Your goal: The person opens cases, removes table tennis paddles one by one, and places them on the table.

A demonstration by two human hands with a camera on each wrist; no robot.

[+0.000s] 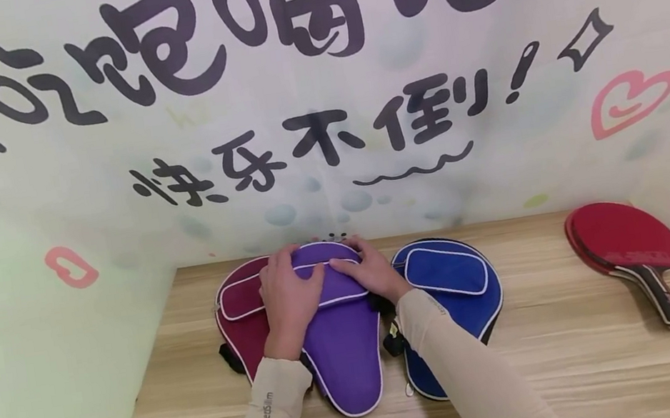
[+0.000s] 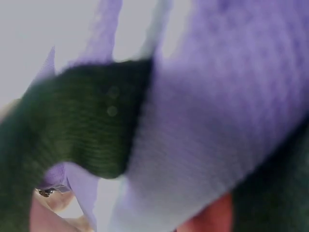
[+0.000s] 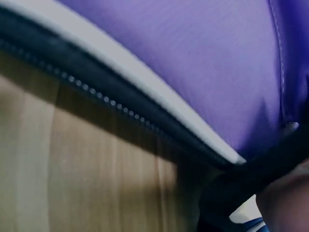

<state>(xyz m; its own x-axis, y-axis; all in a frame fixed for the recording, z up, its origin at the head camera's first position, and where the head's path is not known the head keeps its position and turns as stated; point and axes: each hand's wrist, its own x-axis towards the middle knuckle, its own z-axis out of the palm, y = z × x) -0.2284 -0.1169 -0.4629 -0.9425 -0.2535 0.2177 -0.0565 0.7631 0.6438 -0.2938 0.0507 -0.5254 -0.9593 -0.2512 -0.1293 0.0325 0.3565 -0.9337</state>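
Observation:
A purple table tennis paddle case with white piping lies between a maroon case and a blue one, its narrow end towards me. My left hand grips its upper left side, the thumb on the front pocket. On the upper right side, my right hand holds the case the same way, fingers at the edge and thumb on the pocket. Purple fabric and a dark strap fill the left wrist view, blurred. In the right wrist view, the purple case shows a black zipper along its edge.
The maroon paddle case is partly covered on the left. A blue paddle case lies right, under my right forearm. Farther right, red table tennis paddles lie stacked on the wooden table. A printed backdrop stands behind.

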